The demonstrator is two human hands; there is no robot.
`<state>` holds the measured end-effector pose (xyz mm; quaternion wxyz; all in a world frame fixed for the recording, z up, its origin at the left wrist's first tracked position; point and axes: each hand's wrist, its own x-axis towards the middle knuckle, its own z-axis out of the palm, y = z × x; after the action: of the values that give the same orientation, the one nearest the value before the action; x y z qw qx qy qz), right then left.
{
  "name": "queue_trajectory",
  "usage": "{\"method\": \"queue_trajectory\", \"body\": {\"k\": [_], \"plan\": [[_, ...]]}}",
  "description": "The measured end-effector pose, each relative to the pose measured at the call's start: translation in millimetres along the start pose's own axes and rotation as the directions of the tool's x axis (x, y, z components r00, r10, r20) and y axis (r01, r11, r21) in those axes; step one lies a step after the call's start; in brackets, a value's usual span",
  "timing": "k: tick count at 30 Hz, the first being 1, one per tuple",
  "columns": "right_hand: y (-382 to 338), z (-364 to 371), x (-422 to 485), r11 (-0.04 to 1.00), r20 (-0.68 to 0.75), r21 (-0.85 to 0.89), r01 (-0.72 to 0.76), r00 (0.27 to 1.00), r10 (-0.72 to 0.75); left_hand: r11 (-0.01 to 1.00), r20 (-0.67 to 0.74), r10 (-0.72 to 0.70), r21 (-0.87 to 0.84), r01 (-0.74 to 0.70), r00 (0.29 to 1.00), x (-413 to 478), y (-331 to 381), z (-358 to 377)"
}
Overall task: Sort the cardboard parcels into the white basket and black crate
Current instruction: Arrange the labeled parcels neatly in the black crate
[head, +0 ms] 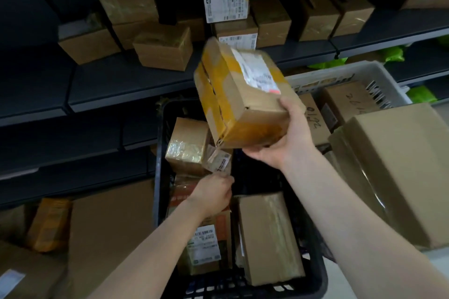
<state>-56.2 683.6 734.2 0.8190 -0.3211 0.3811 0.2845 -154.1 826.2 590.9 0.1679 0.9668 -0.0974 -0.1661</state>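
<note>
The dark shelves [121,80] in front of me are the biggest thing here, and many cardboard parcels [162,48] are waiting on them, so I judge that a large part of the sorting is not yet done. At my right side lies a large plain box [401,165], just beside the white basket [340,75]. The basket already holds a few parcels with handwritten numbers on them. Below me stands the black crate [161,153], and it holds several parcels too, among them a long taped parcel [269,235] and a labelled parcel [206,245]; a dark gap is free between them. Both containers have received parcels, then, but neither looks full. The parcel with yellow tape [243,94] is in the air above the crate, tilted, with its white label up. My right grip [284,138] grasps it at its near lower corner, thumb on top and fingers underneath, with the forearm raised and stretched forward. My left grip [213,194] reaches down into the crate, back of the hand up and fingers bent near a small labelled packet [217,160]; I cannot tell whether it holds anything.
</note>
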Motion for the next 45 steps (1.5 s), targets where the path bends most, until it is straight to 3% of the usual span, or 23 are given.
{"method": "queue_trajectory", "body": {"k": [6, 10, 14, 18, 20, 22, 26, 28, 30, 34, 38, 40, 42, 43, 45], "plan": [[-27.1, 13.3, 5.5, 0.992, 0.018, 0.007, 0.124, 0.992, -0.124, 0.994, 0.418, -0.064, 0.104, 0.022, 0.906, 83.7, -5.0, 7.6], [-39.2, -0.5, 14.9, 0.986, -0.001, 0.039, 0.159, 0.987, -0.159, 0.911, 0.523, -0.155, 0.405, -0.084, 0.838, 116.5, -25.7, 28.2], [-48.1, -9.8, 18.7, 0.976, -0.02, 0.041, 0.212, 0.977, -0.211, 0.762, 0.41, -0.334, 0.647, -0.013, 0.848, 120.3, -24.4, 25.7], [-45.2, -21.6, 19.8, 0.978, -0.043, 0.012, 0.206, 0.978, -0.205, 0.734, 0.332, -0.437, 0.668, 0.119, 0.836, 115.1, -33.0, 20.9], [-36.4, -30.3, 18.9, 0.984, -0.036, -0.046, 0.172, 0.984, -0.174, 0.809, 0.347, -0.51, 0.504, 0.302, 0.787, 106.8, -52.3, 20.0], [-24.9, -37.2, 17.7, 0.985, -0.033, -0.108, 0.135, 0.99, -0.14, 0.864, 0.31, -0.502, 0.224, 0.451, 0.807, 98.2, -77.3, 13.1], [9.2, -39.4, 24.0, 0.979, -0.019, -0.19, 0.068, 0.997, -0.073, 0.788, 0.132, -0.534, -0.28, 0.548, 0.835, 74.7, -99.6, 6.1], [34.8, -34.5, 30.6, 0.972, -0.011, -0.22, 0.077, 0.997, -0.081, 0.728, 0.062, -0.613, -0.345, 0.593, 0.788, 60.4, -88.9, 8.5], [61.3, -32.7, 41.3, 0.93, -0.059, -0.326, 0.17, 0.978, -0.2, 0.703, -0.019, -0.661, -0.365, 0.61, 0.75, 41.6, -79.1, 18.8], [93.0, -35.7, 43.2, 0.79, -0.024, -0.55, 0.272, 0.94, -0.341, 0.763, -0.231, -0.611, -0.427, 0.486, 0.757, -3.8, -69.7, 32.7], [112.8, -37.8, 45.3, 0.685, 0.004, -0.659, 0.31, 0.912, -0.409, 0.766, -0.251, -0.6, -0.455, 0.455, 0.76, -34.7, -58.9, 12.0], [120.9, -31.3, 45.6, 0.678, 0.001, -0.656, 0.332, 0.898, -0.439, 0.802, -0.372, -0.587, -0.391, 0.452, 0.719, -55.1, -50.4, -0.7], [124.8, -25.6, 45.1, 0.668, -0.012, -0.661, 0.343, 0.885, -0.466, 0.822, -0.546, -0.56, -0.273, 0.5, 0.623, -81.7, -47.1, -0.4], [125.7, -25.0, 45.1, 0.658, -0.016, -0.665, 0.352, 0.875, -0.485, 0.79, -0.588, -0.576, -0.224, 0.57, 0.567, -93.6, -46.0, 1.2], [125.8, -27.4, 43.5, 0.646, -0.022, -0.668, 0.37, 0.858, -0.514, 0.648, -0.508, -0.712, -0.208, 0.732, 0.485, -108.2, -47.2, 6.7]]}}
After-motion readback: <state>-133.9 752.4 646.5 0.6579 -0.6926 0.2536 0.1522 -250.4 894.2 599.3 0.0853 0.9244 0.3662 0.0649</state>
